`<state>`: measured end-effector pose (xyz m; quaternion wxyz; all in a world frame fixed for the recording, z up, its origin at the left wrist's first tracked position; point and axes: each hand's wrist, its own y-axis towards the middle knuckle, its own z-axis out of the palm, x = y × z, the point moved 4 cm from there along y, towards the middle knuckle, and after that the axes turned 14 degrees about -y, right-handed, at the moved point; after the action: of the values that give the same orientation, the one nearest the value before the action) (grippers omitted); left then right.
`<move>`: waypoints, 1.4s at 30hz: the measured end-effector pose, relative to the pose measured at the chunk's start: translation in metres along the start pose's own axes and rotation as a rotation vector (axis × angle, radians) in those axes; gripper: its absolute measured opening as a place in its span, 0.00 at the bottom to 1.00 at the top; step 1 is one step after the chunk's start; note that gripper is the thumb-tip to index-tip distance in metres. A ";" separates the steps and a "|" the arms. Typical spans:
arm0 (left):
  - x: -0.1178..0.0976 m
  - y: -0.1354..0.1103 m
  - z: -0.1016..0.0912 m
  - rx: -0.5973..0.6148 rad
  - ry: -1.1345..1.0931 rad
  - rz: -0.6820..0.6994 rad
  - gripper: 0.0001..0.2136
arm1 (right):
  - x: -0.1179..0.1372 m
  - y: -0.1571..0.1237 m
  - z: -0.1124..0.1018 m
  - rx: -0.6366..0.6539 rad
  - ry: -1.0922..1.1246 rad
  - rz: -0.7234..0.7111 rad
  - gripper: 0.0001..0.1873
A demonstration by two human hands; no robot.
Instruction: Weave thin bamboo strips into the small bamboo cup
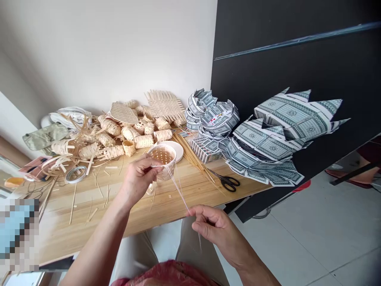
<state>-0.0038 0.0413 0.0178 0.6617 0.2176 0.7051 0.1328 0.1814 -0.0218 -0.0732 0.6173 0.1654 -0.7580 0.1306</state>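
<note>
A small woven basket (162,155) with a pale rim is tilted so its inside shows. My left hand (143,172) pinches it at the near left edge of the rim. From the rim, white thread (179,188) runs slantwise down towards me, with a loose end dangling below. My right hand (210,224) is closed with the thread at its fingertips, past the table's front edge. Behind the basket lies a round white disc (176,149), partly covered by it.
Woven strip pieces (143,141) pile up at the back left, beside a roll of tape (75,174). Black scissors (228,182) and thin sticks (193,161) lie right of the basket. Folded-card bowls (218,119) stand farther right. Strip scraps (92,214) litter the wooden table (119,220).
</note>
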 end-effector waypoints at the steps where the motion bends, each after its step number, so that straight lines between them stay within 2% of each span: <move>1: 0.000 0.000 -0.001 0.004 -0.003 0.002 0.04 | -0.002 -0.002 0.001 0.013 -0.030 -0.002 0.15; 4: -0.003 0.001 -0.007 0.017 -0.015 0.004 0.08 | -0.010 -0.008 -0.002 0.097 -0.055 -0.035 0.24; 6: -0.007 0.001 -0.014 0.015 -0.013 0.004 0.09 | -0.020 -0.009 -0.013 0.078 0.012 0.003 0.29; 7: -0.010 0.001 -0.017 0.014 -0.011 0.001 0.09 | -0.024 -0.009 -0.020 0.040 0.048 0.045 0.28; 9: -0.013 0.001 -0.019 0.028 -0.010 -0.011 0.10 | -0.029 -0.006 -0.036 -0.093 0.089 0.145 0.21; 11: -0.016 -0.001 -0.017 0.070 -0.020 -0.022 0.10 | -0.021 -0.001 -0.046 -0.247 0.118 0.188 0.15; 13: -0.018 -0.003 -0.010 0.130 -0.038 -0.022 0.10 | -0.002 0.006 -0.046 -0.319 0.157 0.142 0.16; 14: -0.019 -0.003 -0.005 0.156 -0.044 -0.020 0.09 | 0.009 0.011 -0.042 -0.306 0.168 0.094 0.17; 17: -0.022 -0.006 0.008 0.212 -0.049 -0.021 0.09 | 0.038 0.026 -0.022 -0.174 0.103 -0.012 0.19; 21: -0.024 -0.008 0.020 0.282 -0.047 -0.055 0.10 | 0.053 0.033 -0.007 -0.077 -0.022 -0.103 0.12; 23: -0.023 -0.009 0.021 0.299 -0.063 -0.091 0.09 | 0.057 0.030 -0.012 -0.108 -0.053 -0.172 0.15; 26: -0.019 -0.011 0.024 0.317 -0.132 -0.188 0.08 | 0.062 0.023 -0.032 -0.275 -0.102 -0.268 0.18; 28: -0.015 -0.011 0.028 0.340 -0.193 -0.257 0.06 | 0.066 0.019 -0.048 -0.430 -0.235 -0.324 0.18; 30: -0.012 -0.011 0.034 0.361 -0.244 -0.296 0.06 | 0.074 0.016 -0.058 -0.596 -0.490 -0.400 0.17; 33: -0.009 -0.007 0.043 0.380 -0.282 -0.307 0.07 | 0.086 0.013 -0.060 -0.813 -0.889 -0.513 0.15; 35: -0.008 -0.005 0.047 0.412 -0.281 -0.310 0.07 | 0.091 0.010 -0.053 -0.894 -1.055 -0.577 0.15; 37: -0.007 -0.005 0.050 0.444 -0.266 -0.302 0.07 | 0.093 0.008 -0.045 -0.893 -1.167 -0.649 0.16; 39: -0.008 -0.006 0.050 0.459 -0.254 -0.272 0.06 | 0.093 0.006 -0.039 -0.785 -1.230 -0.741 0.15; 41: -0.009 -0.007 0.050 0.478 -0.241 -0.235 0.04 | 0.091 0.006 -0.041 -0.692 -1.263 -0.825 0.14; 42: -0.009 -0.008 0.050 0.492 -0.237 -0.224 0.03 | 0.091 0.007 -0.046 -0.698 -1.284 -0.849 0.14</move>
<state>0.0450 0.0246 0.0177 0.6772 0.3066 0.6535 -0.1424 0.2027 -0.0055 0.0249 0.0790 0.2780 -0.8320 -0.4735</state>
